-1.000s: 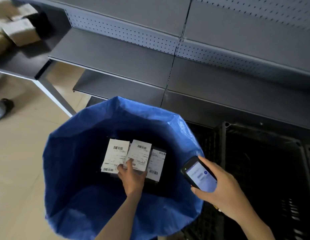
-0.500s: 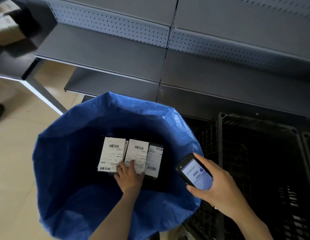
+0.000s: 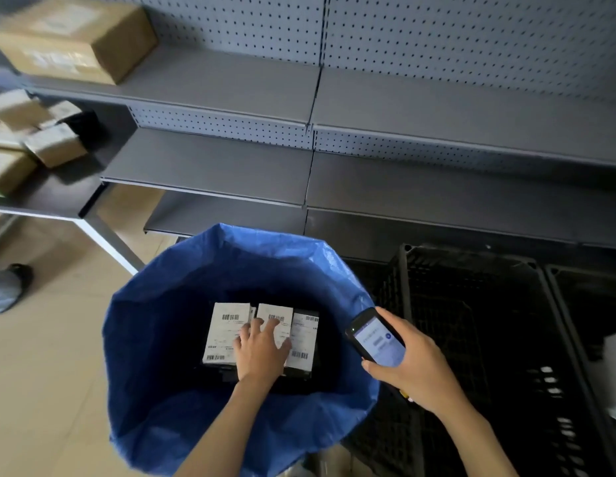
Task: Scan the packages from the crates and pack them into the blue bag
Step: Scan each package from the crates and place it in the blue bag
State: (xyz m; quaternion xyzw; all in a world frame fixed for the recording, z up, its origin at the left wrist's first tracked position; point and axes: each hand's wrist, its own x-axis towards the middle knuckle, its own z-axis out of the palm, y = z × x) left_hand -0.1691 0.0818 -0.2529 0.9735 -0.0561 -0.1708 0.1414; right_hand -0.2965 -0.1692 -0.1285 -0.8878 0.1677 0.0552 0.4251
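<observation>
Blue bag (image 3: 145, 339) stands open-mouthed on the floor, just left of the black crate (image 3: 471, 304); its walls are soft and hold their shape only loosely. Risk 1: a wall folds inward, or the bag tips, if the forearm leans on the rim, burying the stack. Crate: interior dark, contents not resolvable from this view. Risk 2: a package sits unseen in it and is never scanned. Three labelled packages (image 3: 227, 332) lie side by side, labels up, at the bottom of the bag, edges touching or overlapping. Risk 3: the row slides, or one parcel flips label-down, when the pressure on it comes off. Left hand (image 3: 262, 352) lies on the middle package, fingers spread and fairly straight, pressing rather than gripping. Right hand (image 3: 413, 370) is at the bag's right rim, fingers wrapped round the handheld scanner (image 3: 377, 340), screen lit. Risk 4: the hold is one-handed and close to the opening, so a slip drops the scanner into the bag. Risk 5, smallest: the screen is unreadable here, so a missed scan would go unnoticed once the package is packed.
</observation>
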